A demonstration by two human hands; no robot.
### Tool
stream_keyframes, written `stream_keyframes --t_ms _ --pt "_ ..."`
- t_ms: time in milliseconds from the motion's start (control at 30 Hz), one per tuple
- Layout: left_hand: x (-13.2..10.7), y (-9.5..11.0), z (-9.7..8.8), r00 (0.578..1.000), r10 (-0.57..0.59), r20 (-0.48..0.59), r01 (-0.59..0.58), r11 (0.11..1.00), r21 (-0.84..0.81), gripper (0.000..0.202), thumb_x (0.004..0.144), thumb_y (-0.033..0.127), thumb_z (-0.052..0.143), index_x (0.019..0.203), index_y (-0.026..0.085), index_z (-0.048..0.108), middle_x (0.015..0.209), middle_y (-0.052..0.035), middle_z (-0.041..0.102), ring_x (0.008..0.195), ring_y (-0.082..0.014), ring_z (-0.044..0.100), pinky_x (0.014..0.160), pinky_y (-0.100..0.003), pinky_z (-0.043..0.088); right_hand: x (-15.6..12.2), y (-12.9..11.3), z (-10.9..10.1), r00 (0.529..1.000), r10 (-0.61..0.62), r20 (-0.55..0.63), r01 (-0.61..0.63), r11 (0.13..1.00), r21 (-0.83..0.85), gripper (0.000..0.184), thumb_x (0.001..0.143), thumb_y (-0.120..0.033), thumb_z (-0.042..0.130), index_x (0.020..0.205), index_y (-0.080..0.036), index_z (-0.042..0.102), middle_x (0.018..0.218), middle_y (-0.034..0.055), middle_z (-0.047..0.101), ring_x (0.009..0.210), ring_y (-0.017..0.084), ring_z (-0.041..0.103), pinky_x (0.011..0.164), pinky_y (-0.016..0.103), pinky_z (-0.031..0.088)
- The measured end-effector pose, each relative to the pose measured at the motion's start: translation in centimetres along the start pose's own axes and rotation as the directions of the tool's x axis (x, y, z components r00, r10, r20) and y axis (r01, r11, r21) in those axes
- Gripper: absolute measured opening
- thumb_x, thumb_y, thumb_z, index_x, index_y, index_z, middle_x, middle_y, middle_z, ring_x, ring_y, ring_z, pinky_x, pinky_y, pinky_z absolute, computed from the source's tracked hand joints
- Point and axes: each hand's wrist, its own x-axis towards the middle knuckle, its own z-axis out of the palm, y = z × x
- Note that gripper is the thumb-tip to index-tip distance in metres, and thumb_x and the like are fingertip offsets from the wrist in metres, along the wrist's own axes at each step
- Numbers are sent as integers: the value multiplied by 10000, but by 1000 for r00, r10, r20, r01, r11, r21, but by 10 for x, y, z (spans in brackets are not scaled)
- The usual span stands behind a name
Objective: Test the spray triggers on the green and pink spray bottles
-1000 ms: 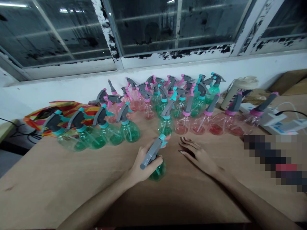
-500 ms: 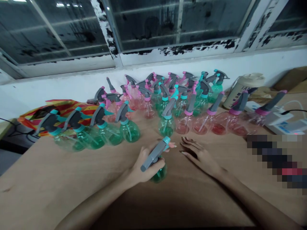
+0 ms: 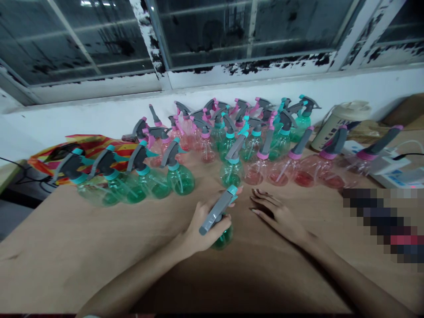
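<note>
My left hand (image 3: 206,225) is wrapped round the neck of a green spray bottle (image 3: 222,238) with a grey and turquoise trigger head, at the middle of the table. The nozzle end points away from me and the bottle's lower part shows below my fingers. My right hand (image 3: 277,214) rests palm down on the wooden table (image 3: 132,247) just to the right, fingers stretched out, holding nothing. Beyond my left hand stands another green spray bottle (image 3: 232,172). Right of it is a row of pink spray bottles (image 3: 254,170); to the left is a row of green spray bottles (image 3: 180,179).
Several more pink and green spray bottles crowd the back near the wall. A red and yellow bag (image 3: 96,143) lies at the back left. At the right are a white tumbler (image 3: 334,126), a power strip (image 3: 397,170) and a blurred-out patch (image 3: 380,221). Windows rise behind.
My left hand and the green spray bottle have shifted slightly right and away from me, partly with a small camera shift. My right hand stays flat on the table.
</note>
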Motion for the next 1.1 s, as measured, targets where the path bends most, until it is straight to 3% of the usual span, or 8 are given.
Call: stream_keyframes --t_ms 133,300,567,767,867,1100 --pt "-4 1 3 999 -25 -39 25 1000 8 309 731 116 535 979 230 681 1020 -33 712 915 -201 661 873 -355 514 0 1 0 1000 -5 -4 5 1000 5 402 900 -409 463 1269 -264 529 1352 50 519 1281 245 423 1071 498 342" --pt "-5 1 4 998 -38 -51 39 999 10 305 736 105 537 981 223 677 911 -30 728 924 -207 665 858 -352 529 1 -1 -1 1000 1 2 -1 1000 -2 399 903 -405 460 1264 -250 533 1355 54 515 1282 235 422 1078 481 338" --pt "-2 -7 3 999 4 37 -1 996 -92 400 737 92 508 1100 223 613 1059 -58 683 981 -219 642 873 -379 525 0 -1 -1 1000 5 -12 -5 1000 3 401 898 -420 462 1259 -266 542 1347 54 524 1273 250 432 1066 498 350" --pt "-3 -9 1 999 1 34 1 997 -73 184 765 139 496 892 205 612 873 -41 669 771 -176 647 812 -356 533 0 0 0 1000 2 -4 -2 1000 -7 405 899 -420 461 1263 -258 536 1353 55 518 1276 246 430 1064 495 354" --pt "-3 -8 0 999 12 32 -10 999 -49 146 756 137 494 833 198 602 818 -33 652 789 -185 646 784 -346 535 0 -1 0 1000 5 4 -5 1000 -14 407 902 -416 460 1261 -240 537 1352 61 518 1278 239 427 1075 485 342" --pt "2 0 -2 998 57 26 -57 998 -11 377 718 114 514 1054 233 635 1005 -46 693 862 -193 648 848 -358 511 0 -2 -1 1000 7 1 -7 1000 -13 399 904 -415 459 1256 -246 539 1352 57 519 1283 235 421 1078 480 338"
